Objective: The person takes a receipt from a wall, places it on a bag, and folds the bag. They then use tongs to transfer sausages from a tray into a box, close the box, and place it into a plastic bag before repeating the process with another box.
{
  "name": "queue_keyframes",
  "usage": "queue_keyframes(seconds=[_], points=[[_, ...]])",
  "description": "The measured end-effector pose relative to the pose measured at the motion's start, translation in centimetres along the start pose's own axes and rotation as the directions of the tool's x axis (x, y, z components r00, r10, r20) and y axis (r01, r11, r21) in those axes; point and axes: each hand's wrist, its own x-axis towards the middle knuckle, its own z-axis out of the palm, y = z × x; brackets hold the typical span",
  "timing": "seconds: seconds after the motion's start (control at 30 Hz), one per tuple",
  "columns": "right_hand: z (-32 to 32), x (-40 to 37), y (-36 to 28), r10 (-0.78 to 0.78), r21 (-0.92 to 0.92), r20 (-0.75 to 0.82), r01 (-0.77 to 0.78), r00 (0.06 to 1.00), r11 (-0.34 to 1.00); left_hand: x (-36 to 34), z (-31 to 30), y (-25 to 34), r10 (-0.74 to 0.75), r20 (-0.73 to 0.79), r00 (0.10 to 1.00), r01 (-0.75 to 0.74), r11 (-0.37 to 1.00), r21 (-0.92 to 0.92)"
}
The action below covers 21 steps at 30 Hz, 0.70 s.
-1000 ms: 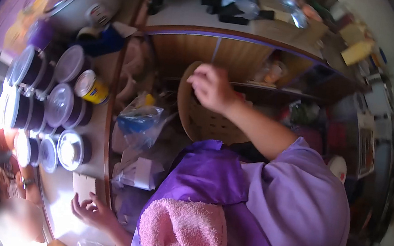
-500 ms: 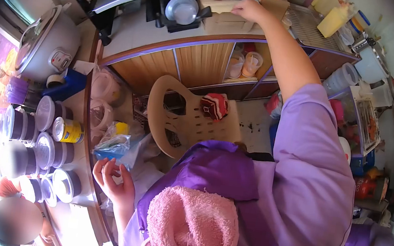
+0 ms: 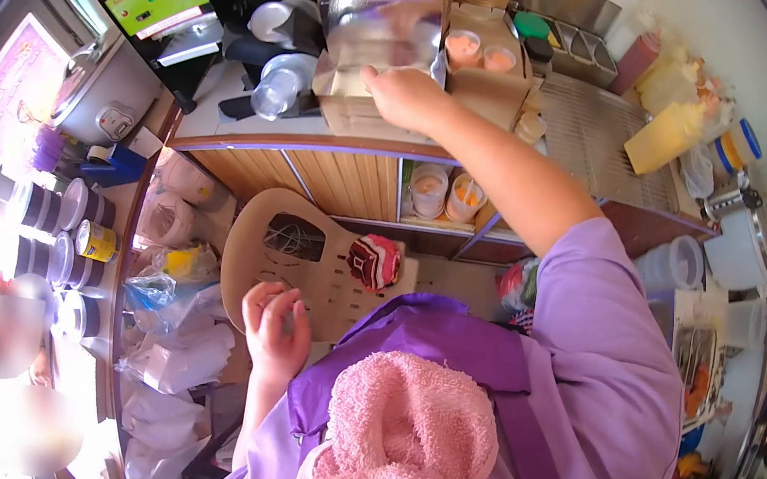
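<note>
My right hand [image 3: 405,98] reaches over the counter into the front of a cardboard box [image 3: 351,120], its fingers pressed together. The fingertips are at the lower part of a shiny silver sheet or packet [image 3: 381,26] with a purple edge; what they pinch is too small to make out. My left hand [image 3: 278,331] is raised beside the plastic chair [image 3: 249,255], palm up, with bent fingers apart and nothing in it. A second box beside my right hand holds cups with orange contents [image 3: 463,47].
Clear plastic cups [image 3: 277,92] in black holders stand left of the box. A wire rack [image 3: 580,130] and a yellow bottle [image 3: 665,137] are to the right. Lidded dark tubs [image 3: 33,205] line the left counter, where people with blurred heads are beyond.
The view has shifted, showing more of the back counter. My right hand has moved from the shiny packet's corner to its lower front, and the silver sheet now looks more upright. My left hand stays raised.
</note>
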Motion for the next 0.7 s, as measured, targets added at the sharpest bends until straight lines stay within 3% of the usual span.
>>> queue_keyframes(seconds=[0.07,0.2,0.3,0.37,0.4,0.47,0.5,0.6,0.7], points=[[-0.5,0.0,0.6,-0.040,-0.041,-0.064,0.038,0.997,0.998,0.5,1.1,1.4,0.050,0.029,0.998,-0.051,0.998,0.023],[1.1,-0.2,2.4,-0.072,0.064,0.019,0.071,0.997,0.995,2.1,1.3,3.4,0.038,0.101,0.994,-0.045,0.997,0.067],[1.8,1.1,3.8,-0.019,0.162,0.012,0.017,1.000,0.987,3.7,1.3,3.5,0.142,0.049,0.989,-0.147,0.984,0.103],[3.3,2.5,5.2,-0.049,0.253,0.091,0.025,0.995,0.967,4.2,1.4,3.7,0.132,0.071,0.989,-0.140,0.984,0.115],[3.3,2.8,4.9,-0.024,0.221,0.113,-0.001,0.993,0.975,4.5,1.6,3.7,0.129,0.074,0.989,-0.137,0.983,0.119],[3.6,2.9,4.1,-0.094,0.021,0.159,0.091,0.983,0.996,4.5,1.8,3.8,0.122,0.077,0.989,-0.131,0.984,0.120],[2.9,2.7,3.5,-0.101,0.025,0.162,0.098,0.982,0.995,4.5,1.9,3.7,0.129,0.075,0.989,-0.135,0.987,0.089],[1.2,1.3,1.9,-0.121,-0.048,0.105,0.126,0.987,0.991,4.3,1.5,3.1,0.133,0.066,0.989,-0.136,0.989,0.056],[1.4,1.6,1.5,-0.035,-0.063,-0.096,0.029,0.995,0.998,4.1,0.8,2.5,0.117,0.086,0.989,-0.124,0.988,0.089]])
